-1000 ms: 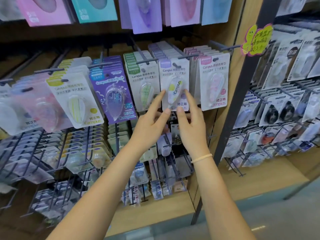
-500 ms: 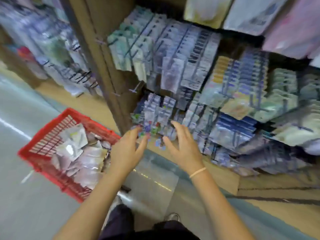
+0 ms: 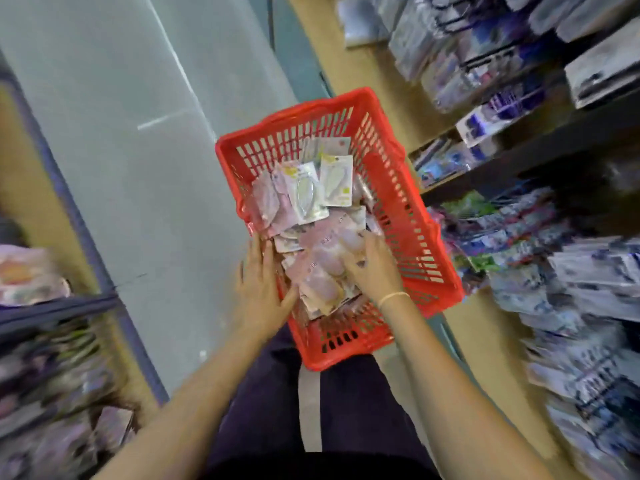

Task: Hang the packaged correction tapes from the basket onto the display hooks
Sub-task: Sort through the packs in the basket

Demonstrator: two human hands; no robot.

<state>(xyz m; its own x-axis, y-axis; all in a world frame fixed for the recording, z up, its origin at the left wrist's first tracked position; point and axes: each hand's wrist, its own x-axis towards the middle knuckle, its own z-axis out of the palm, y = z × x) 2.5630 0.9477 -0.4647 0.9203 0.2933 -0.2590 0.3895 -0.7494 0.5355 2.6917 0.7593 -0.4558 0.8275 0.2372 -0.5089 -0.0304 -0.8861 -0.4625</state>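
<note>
Reaching into the red basket [image 3: 408, 202], the left hand [image 3: 263, 292] and right hand [image 3: 375, 268] lay spread, fingers loose, on packaged correction tapes [image 3: 322, 268].

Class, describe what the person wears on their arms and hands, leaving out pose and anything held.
Both forearms are bare, with no sleeves showing. The left hand wears nothing: no glove, ring or watch visible. The right hand is also ungloved, and a thin pale band circles its wrist.

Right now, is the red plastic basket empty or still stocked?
Stocked: the red plastic basket holds a pile of packaged correction tapes.
</note>
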